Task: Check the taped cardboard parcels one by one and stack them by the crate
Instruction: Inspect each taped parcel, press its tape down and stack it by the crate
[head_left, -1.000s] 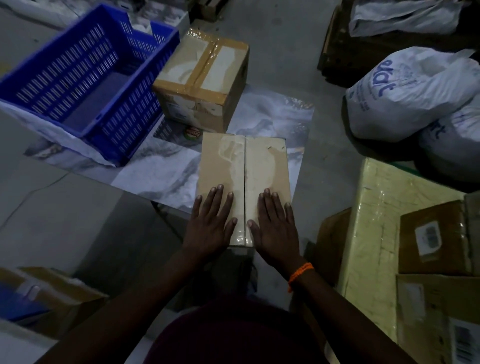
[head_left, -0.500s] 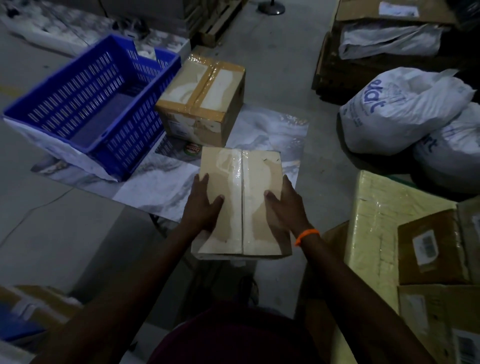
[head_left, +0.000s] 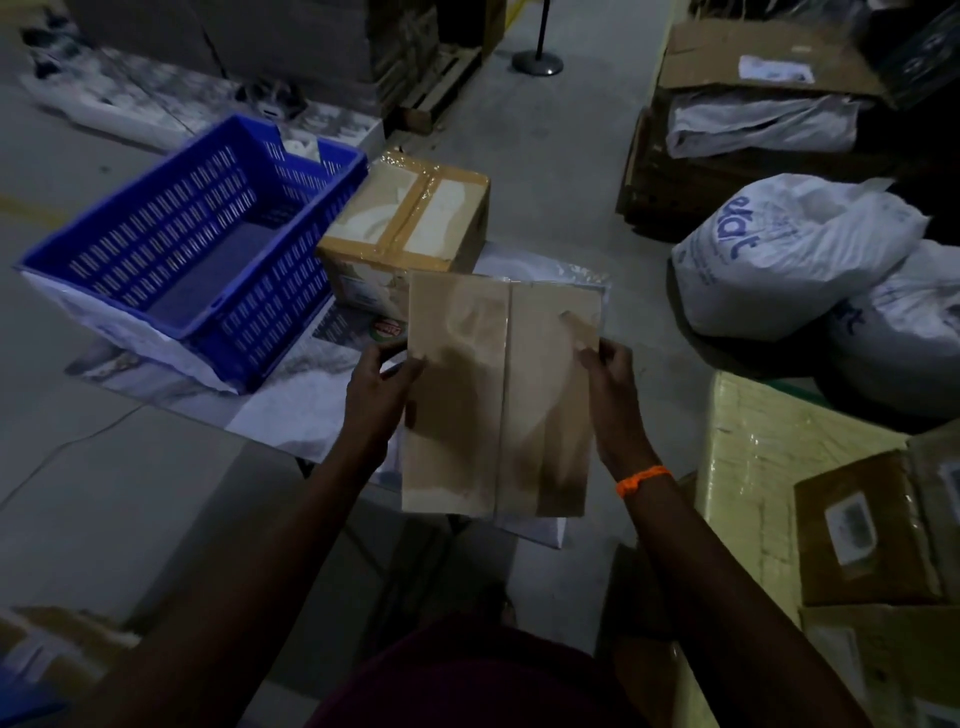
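Cardboard in both hands! The left hand (head_left: 376, 395) grips the left long edge of the flat tan taped cardboard parcel (head_left: 467, 405), thumb pressed onto the top face, fingers wrapped underneath. The right hand (head_left: 612, 387), with an orange woven wristband (head_left: 642, 479) on its wrist, pinches the right long edge the same way. The parcel is held up in front of the person, broad face to the camera. Its long axis runs away from the body, with a glossy tape seam straight down the middle and the far end pointing at the squat brown cardboard box crossed with clear tape (head_left: 410, 223). That box sits on a marbled white sheet (head_left: 306, 405), right beside the blue slotted plastic crate (head_left: 192, 249). Out right, white printed sacks (head_left: 789, 254) lie on the floor, and a yellow film-wrapped block (head_left: 753, 457) sits nearer.
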